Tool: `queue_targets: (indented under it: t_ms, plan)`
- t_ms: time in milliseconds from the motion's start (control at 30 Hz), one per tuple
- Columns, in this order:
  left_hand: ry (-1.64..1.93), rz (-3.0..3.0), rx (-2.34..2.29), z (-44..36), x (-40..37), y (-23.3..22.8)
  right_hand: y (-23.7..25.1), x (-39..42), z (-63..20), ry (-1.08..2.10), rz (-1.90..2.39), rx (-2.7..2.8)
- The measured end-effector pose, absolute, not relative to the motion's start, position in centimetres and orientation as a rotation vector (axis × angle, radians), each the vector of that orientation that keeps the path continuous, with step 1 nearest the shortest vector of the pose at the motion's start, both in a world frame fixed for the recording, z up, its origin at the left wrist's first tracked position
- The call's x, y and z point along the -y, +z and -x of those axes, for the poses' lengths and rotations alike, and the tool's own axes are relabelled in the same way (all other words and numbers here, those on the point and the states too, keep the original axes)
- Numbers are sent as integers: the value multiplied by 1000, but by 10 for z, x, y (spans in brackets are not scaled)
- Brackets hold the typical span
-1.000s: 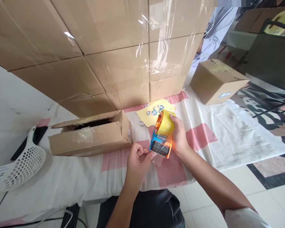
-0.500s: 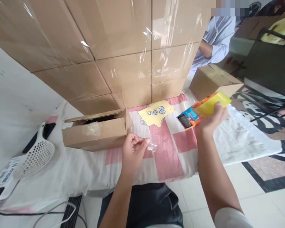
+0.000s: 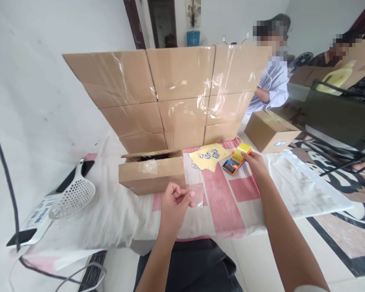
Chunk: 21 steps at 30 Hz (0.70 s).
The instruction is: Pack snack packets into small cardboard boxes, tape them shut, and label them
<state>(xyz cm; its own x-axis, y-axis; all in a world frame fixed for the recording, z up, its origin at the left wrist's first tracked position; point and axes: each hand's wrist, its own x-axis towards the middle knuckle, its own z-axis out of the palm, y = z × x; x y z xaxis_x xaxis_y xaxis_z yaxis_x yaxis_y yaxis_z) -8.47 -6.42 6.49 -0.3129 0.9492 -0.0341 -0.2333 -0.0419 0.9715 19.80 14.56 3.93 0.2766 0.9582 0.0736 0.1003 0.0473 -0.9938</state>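
My left hand [image 3: 177,199] is closed in a pinch on a strip of clear tape [image 3: 198,198], which sticks out to the right above the pink and white cloth. My right hand [image 3: 257,164] grips the yellow roll end of an orange and blue tape dispenser [image 3: 235,160], low over the cloth or resting on it; I cannot tell which. Just left of the dispenser lies a yellow paper sheet [image 3: 207,159] with small blue-edged pieces on it. A cardboard box [image 3: 152,174] with a partly raised flap stands beyond my left hand.
A tall taped cardboard panel [image 3: 182,97] rises behind the box. At the left lie a white perforated ladle [image 3: 74,198] and a cable [image 3: 6,174]. Another carton [image 3: 270,129] stands at the right, near a person in a pale shirt [image 3: 272,81]. A second person sits farther back.
The view has tilted up, showing the panel's top and the room behind. My right hand has brought the tape dispenser down beside the yellow sheet. My left hand still pinches the clear tape.
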Motion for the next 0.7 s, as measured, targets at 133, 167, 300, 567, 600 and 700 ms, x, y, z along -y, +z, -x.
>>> queue_targets:
  t_ms: [133, 167, 300, 567, 600, 700]
  plan:
    - [1588, -885, -1328, 103, 76, 59, 58, -82, -170, 502, 1543, 1295]
    - [1592, -893, -1346, 105, 80, 58, 63, -60, -154, 593, 1452, 1454]
    - [1576, -909, -1328, 103, 91, 59, 84, 13, -82, 1068, 1041, 1930]
    - [1517, -807, -1359, 122, 94, 59, 124, 23, -55, 818, 862, 2068]
    - [1530, -781, -1435, 130, 95, 61, 132, 18, -60, 743, 874, 2020]
    - [1727, -823, -1799, 161, 94, 75, 156, 4, -68, 640, 968, 1916]
